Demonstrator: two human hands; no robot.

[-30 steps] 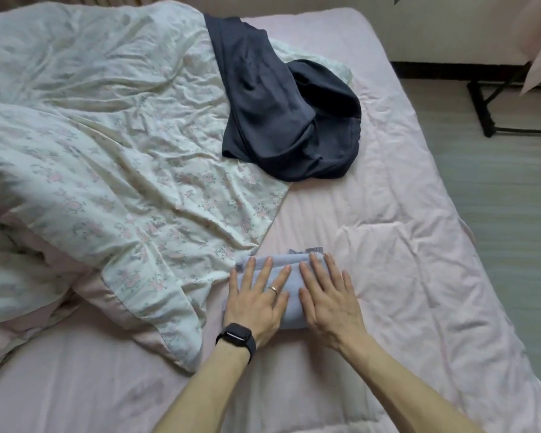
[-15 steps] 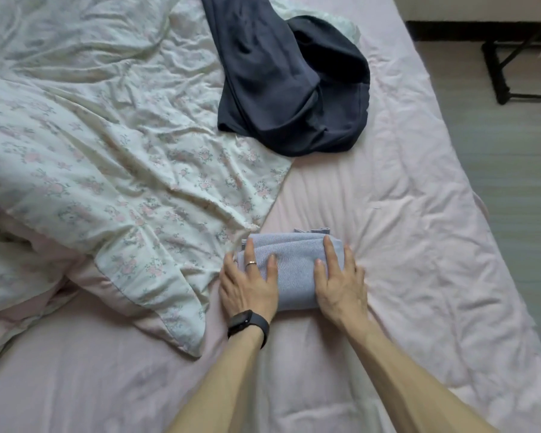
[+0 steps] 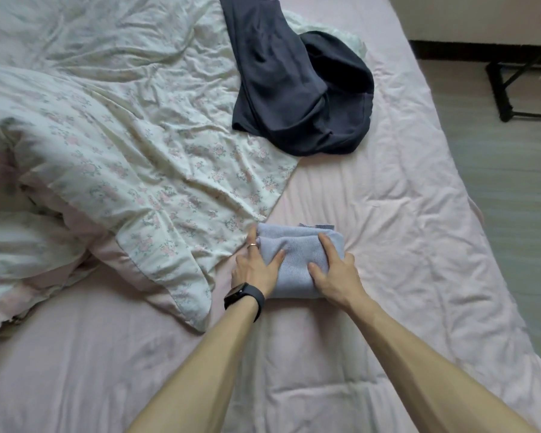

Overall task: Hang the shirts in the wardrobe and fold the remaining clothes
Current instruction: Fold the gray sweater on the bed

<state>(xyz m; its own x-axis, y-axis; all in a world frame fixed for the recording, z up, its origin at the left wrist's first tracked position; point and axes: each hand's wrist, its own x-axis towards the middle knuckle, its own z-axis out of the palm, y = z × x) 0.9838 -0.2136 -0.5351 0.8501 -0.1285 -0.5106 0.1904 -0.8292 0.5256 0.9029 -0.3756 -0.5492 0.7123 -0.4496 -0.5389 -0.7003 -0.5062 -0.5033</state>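
Pink bed sheet [image 3: 388,214], folded blue sweater [image 3: 297,264] gripped from both sides.
Left hand [image 3: 256,267] and right hand [image 3: 334,273] squeeze its ends, probably holding the folds together; dark garment [image 3: 294,98] lies beyond it.

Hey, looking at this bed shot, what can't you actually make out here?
Head view, all of it:
- Dark navy garment: bunched up and cut off by the top edge, so shirt or trousers is unclear.
- Folded blue garment: its kind is hidden by the folds; left hand and right hand cover its sides.
- Black frame on the floor: cut off by the right edge.
- Wardrobe: out of frame.
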